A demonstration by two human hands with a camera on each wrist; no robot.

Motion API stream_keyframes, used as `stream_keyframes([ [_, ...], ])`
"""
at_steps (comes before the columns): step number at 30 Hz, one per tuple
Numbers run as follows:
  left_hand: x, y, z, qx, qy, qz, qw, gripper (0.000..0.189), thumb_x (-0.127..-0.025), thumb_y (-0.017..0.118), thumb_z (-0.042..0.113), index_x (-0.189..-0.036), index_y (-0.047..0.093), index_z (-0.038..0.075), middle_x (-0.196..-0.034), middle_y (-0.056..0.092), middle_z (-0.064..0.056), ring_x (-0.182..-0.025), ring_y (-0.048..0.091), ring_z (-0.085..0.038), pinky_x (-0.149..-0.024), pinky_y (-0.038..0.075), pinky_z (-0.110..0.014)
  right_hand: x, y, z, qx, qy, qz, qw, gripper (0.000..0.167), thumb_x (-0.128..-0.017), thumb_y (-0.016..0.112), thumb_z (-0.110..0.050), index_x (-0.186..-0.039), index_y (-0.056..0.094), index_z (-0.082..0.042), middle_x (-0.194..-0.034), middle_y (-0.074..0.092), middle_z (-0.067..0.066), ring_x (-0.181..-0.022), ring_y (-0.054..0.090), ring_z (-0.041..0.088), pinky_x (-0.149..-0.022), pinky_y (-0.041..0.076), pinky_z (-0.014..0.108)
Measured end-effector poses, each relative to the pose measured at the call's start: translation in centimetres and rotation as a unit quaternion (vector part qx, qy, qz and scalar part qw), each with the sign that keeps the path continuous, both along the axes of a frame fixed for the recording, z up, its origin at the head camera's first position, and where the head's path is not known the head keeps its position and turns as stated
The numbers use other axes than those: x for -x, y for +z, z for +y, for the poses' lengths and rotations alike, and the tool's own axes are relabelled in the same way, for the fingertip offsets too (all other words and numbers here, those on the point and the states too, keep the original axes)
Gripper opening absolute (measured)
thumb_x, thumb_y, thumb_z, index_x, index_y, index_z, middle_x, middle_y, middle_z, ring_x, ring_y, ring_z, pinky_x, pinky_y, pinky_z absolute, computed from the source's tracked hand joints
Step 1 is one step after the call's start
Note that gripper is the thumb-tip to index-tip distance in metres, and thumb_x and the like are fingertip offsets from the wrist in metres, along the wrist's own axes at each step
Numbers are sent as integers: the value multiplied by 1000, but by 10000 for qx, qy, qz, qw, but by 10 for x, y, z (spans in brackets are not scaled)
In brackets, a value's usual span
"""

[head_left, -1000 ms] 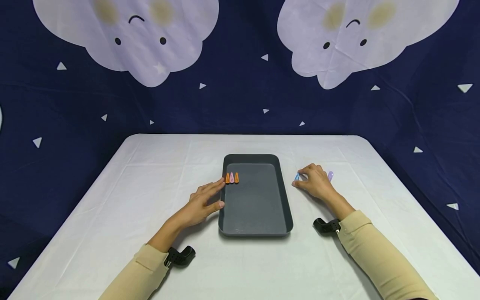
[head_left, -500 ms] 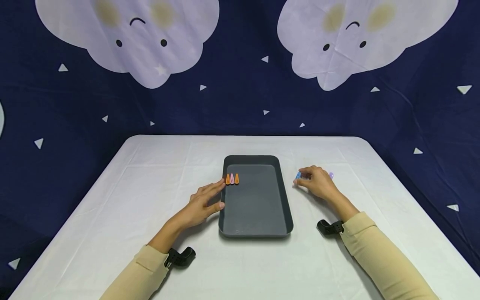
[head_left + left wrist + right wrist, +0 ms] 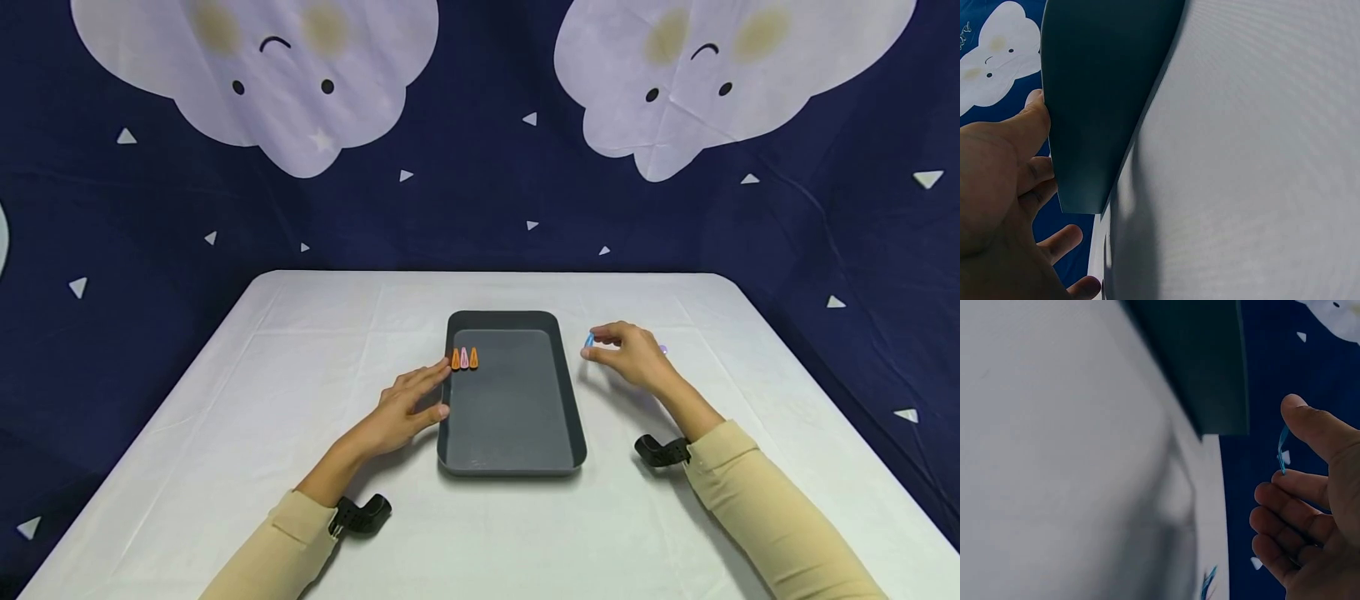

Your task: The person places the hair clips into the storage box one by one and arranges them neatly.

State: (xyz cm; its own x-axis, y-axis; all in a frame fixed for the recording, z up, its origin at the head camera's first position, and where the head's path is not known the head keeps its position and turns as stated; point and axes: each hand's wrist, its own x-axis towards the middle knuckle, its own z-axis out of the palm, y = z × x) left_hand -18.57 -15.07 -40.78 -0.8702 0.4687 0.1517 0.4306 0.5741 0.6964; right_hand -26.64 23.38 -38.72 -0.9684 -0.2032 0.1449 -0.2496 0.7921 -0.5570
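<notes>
A blue snap hair clip (image 3: 589, 340) is held off the table, pinched between the thumb and forefinger of my right hand (image 3: 630, 354). In the right wrist view the same hair clip (image 3: 1282, 449) shows edge-on between thumb and fingertip, the other fingers loosely bent. My left hand (image 3: 401, 412) touches the left side of a dark grey tray (image 3: 517, 408), its fingers fairly straight. Inside the tray, near the upper left, an orange clip (image 3: 455, 359), a pink clip (image 3: 464, 358) and another orange clip (image 3: 473, 358) lie side by side.
A purple clip (image 3: 663, 349) lies on the table behind my right hand, mostly hidden by it. The tray stands on a white-covered table (image 3: 337, 333). A dark blue cloth (image 3: 480, 208) with clouds hangs behind the table.
My right hand has lifted the blue hair clip off the table and shifted it slightly up and left toward the tray. The left hand and the tray stay where they were.
</notes>
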Motion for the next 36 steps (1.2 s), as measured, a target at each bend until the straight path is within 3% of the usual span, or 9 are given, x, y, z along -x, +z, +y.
stream_keyframes([
  [17, 0, 0, -1, -47, -21, -35, 10000, 63, -93, 59, 31, -146, 34, 10, -157, 26, -3, -142, 20, -38, -104, 14, -64, -3, 35, -40, 252, 355, 103, 9990, 53, -80, 73, -42, -121, 64, -9, -118, 66, 13, -111, 59, 34, -93, 46, 47],
  [36, 0, 0, 0, -41, 11, -58, 10000, 62, -93, 59, 31, -146, 35, 9, -157, 26, -3, -142, 20, -38, -104, 14, -64, 0, 46, -93, 317, 882, 216, 9954, 54, -78, 75, -41, -121, 64, -9, -112, 67, 8, -108, 59, 26, -92, 46, 43],
])
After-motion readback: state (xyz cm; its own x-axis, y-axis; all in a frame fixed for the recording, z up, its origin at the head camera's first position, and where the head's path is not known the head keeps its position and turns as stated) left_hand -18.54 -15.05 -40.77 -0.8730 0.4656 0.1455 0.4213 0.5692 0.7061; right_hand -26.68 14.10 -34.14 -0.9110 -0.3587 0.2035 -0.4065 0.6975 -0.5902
